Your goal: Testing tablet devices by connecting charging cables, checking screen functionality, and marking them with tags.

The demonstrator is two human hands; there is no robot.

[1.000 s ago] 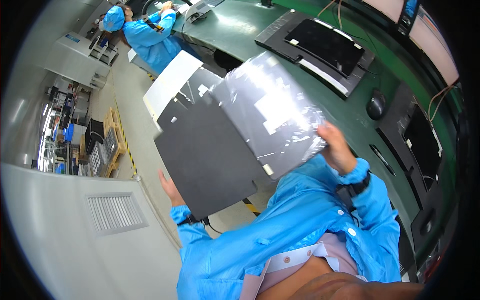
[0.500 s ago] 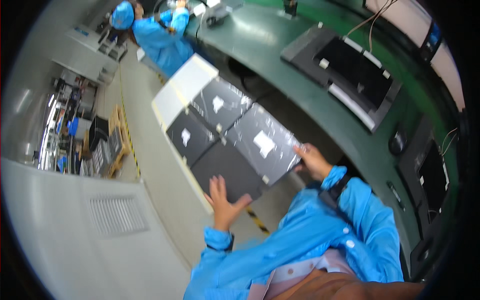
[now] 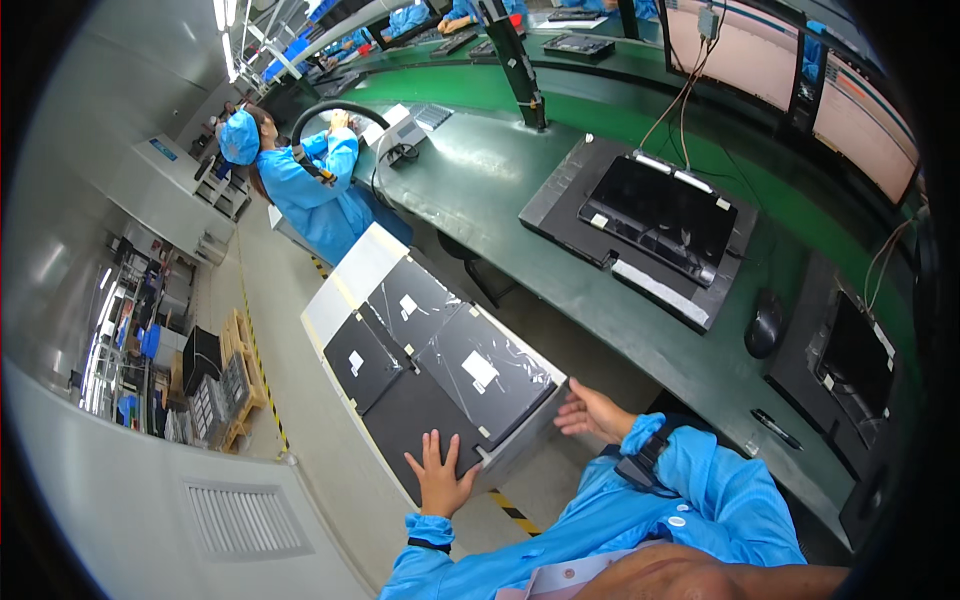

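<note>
A stack-topped white stand (image 3: 525, 445) beside the bench carries several flat dark panels. My left hand (image 3: 440, 478) lies flat with fingers spread on the near edge of a bare matte dark panel (image 3: 408, 420). Right of it is a panel in clear film (image 3: 515, 378) with a white label. Two more labelled dark panels, a far one (image 3: 432, 298) and a left one (image 3: 378, 372), lie beyond. A pale taped board section (image 3: 345, 285) forms the far end. My right hand (image 3: 597, 412) is off the stand's near right corner, fingers apart, holding nothing.
The long green bench (image 3: 480, 210) bears a black screen panel (image 3: 660, 215) on a dark fixture, a mouse (image 3: 764, 322), a pen (image 3: 776, 430) and another screen panel (image 3: 858, 345). A co-worker in blue (image 3: 318, 200) sits far left. A pallet (image 3: 238, 375) stands left.
The head view has tilted up, showing more of the bench and monitors. My right hand has let go of the film-covered panel's corner. My left hand stays on the bare panel.
</note>
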